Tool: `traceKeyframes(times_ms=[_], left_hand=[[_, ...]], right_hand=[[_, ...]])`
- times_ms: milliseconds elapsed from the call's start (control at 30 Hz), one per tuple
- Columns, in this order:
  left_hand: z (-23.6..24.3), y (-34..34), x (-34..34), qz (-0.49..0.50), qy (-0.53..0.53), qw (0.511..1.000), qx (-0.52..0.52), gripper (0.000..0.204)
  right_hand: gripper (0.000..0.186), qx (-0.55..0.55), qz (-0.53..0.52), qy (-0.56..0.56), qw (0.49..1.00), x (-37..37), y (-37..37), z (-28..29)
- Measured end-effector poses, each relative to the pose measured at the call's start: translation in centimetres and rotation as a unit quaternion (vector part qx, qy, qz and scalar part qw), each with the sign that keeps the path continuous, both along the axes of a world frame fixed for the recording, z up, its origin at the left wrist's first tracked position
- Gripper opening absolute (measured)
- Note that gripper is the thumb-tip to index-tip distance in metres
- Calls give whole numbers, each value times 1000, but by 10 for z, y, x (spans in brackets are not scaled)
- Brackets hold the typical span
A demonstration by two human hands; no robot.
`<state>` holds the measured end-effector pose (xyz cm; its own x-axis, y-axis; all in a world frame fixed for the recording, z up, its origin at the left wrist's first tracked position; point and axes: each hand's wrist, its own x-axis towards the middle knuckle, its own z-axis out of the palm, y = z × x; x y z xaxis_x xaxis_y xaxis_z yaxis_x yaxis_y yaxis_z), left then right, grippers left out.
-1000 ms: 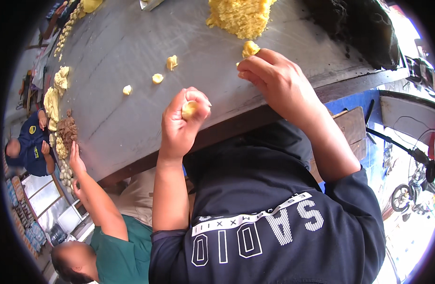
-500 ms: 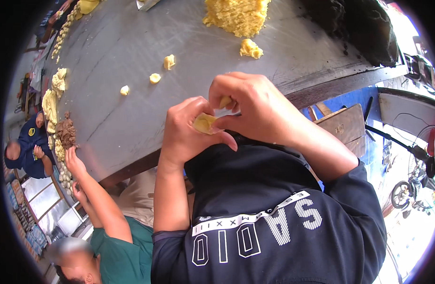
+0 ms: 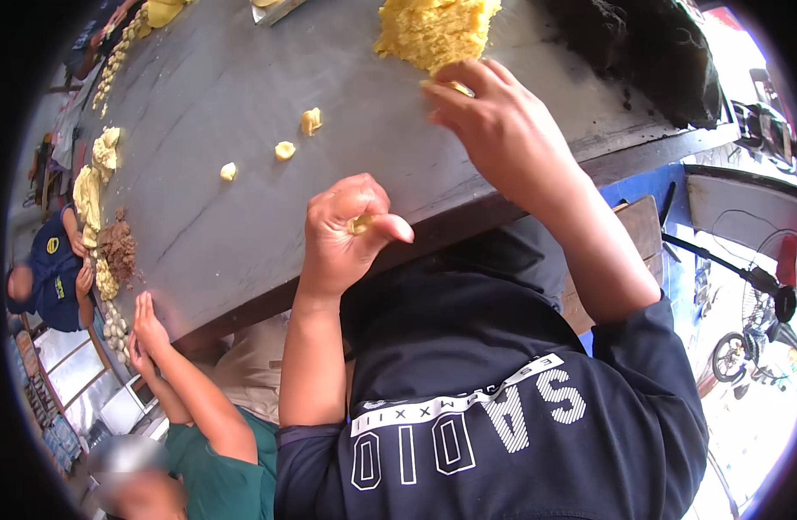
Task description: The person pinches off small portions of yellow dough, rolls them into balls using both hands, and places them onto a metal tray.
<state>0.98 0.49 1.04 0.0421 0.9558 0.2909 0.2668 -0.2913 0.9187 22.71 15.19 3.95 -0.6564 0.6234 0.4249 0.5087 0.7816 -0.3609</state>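
My left hand point(image 3: 345, 238) is curled above the table's near edge, its fingers closed round a small piece of yellow dough point(image 3: 360, 225). Most of that piece is hidden by the fingers and thumb. Farther forward and to the right, my right hand point(image 3: 513, 126) is over the spot beside the big crumbly dough mound point(image 3: 437, 33). Yellow dough point(image 3: 459, 88) shows between its bent fingers; whether it still touches the table I cannot tell. Left of my hands, a dough lump point(image 3: 311, 121) and two smaller dough pieces, one yellow point(image 3: 284, 152) and one paler point(image 3: 229, 172), lie apart on the tabletop.
The grey table point(image 3: 230, 247) stretches ahead and left. A dark plastic sheet point(image 3: 650, 65) covers its right corner. Along the left edge lie yellow dough point(image 3: 87, 195), a brown crumbly heap point(image 3: 117, 249) and rows of small pieces. A co-worker in green presses their hands point(image 3: 147, 334) together there.
My right hand has left my left hand and moved forward to the dough lump by the mound. My left fingers have closed more around their piece. The co-worker's hands have come together.
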Motion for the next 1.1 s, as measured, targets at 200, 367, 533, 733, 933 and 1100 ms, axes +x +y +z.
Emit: traceKeyframes(times_ms=[200, 367, 533, 733, 933, 1100], left_hand=[[7, -3, 2, 81, -97, 992, -17, 42], [6, 2, 10, 98, -168, 980, -46, 46], [5, -4, 3, 39, -230, 970, -66, 44], [32, -10, 1, 97, 217, 971, -31, 10], [13, -13, -13, 119, 177, 976, 41, 43], [24, -8, -11, 92, 215, 972, 13, 63]], right_hand=[[20, -48, 68, -23, 996, 26, 2, -6], [10, 67, 118, -123, 983, -3, 17, 10], [11, 309, 84, -91, 943, -55, 73, 26], [17, 360, 79, -200, 908, -39, 36, -24], [6, -43, 114, -67, 990, -5, 24, 15], [26, -30, 78, -98, 992, 0, 19, -3]])
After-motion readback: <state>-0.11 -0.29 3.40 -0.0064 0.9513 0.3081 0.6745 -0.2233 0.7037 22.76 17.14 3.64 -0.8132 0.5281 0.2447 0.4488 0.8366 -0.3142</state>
